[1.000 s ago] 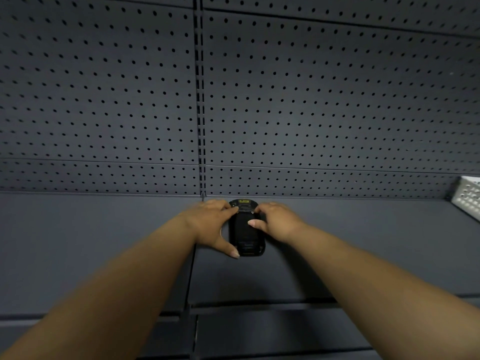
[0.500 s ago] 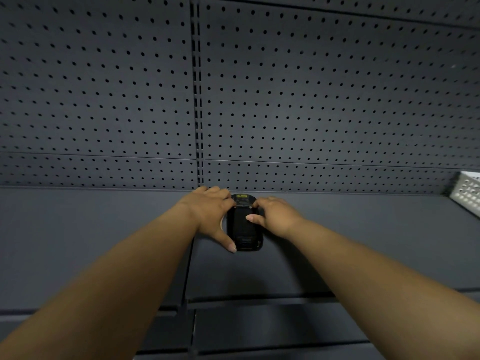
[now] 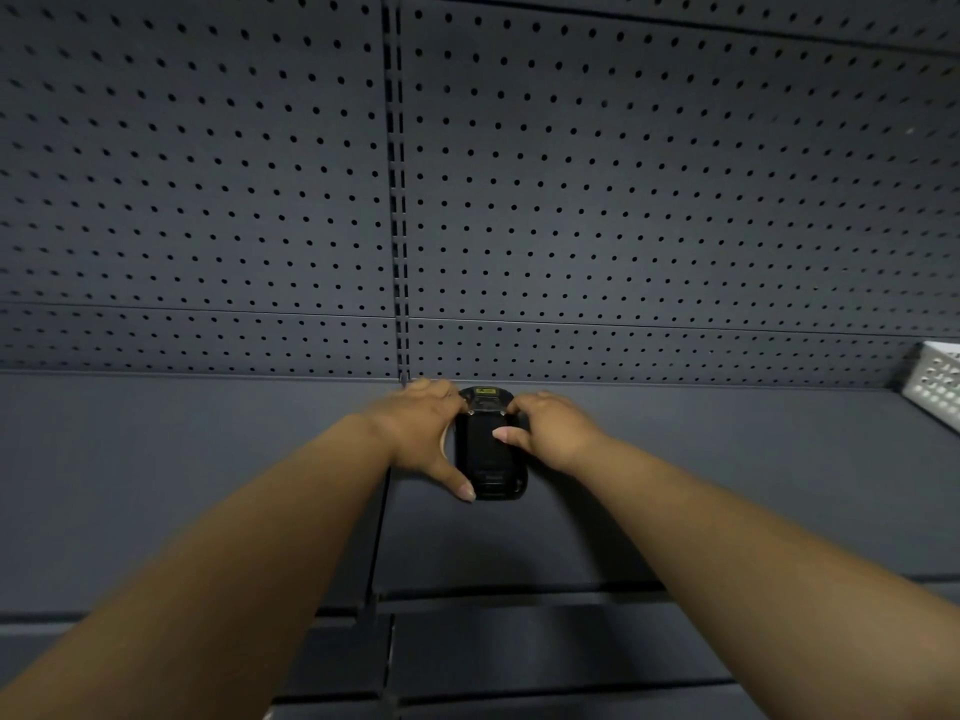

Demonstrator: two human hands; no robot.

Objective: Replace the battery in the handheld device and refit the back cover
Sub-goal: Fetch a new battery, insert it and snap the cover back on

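A black handheld device (image 3: 491, 459) lies flat on the dark grey shelf (image 3: 208, 485), close to the back wall, with a yellow label at its far end. My left hand (image 3: 423, 433) grips its left side, fingers at the far end and thumb stretched along the near left edge. My right hand (image 3: 545, 428) holds the right side, fingers at the far end and thumb pressed on the top face. Whether that face is a fitted back cover cannot be told. No loose battery or cover shows.
A dark perforated back panel (image 3: 623, 200) rises behind the shelf, with a slotted upright (image 3: 399, 200) in the middle. A white perforated basket (image 3: 935, 384) stands at the far right of the shelf. A lower shelf edge (image 3: 519, 605) runs below.
Both hands stay on the device in nearly the same grip. The left fingers have shifted slightly over the far end, and the view has moved a little.
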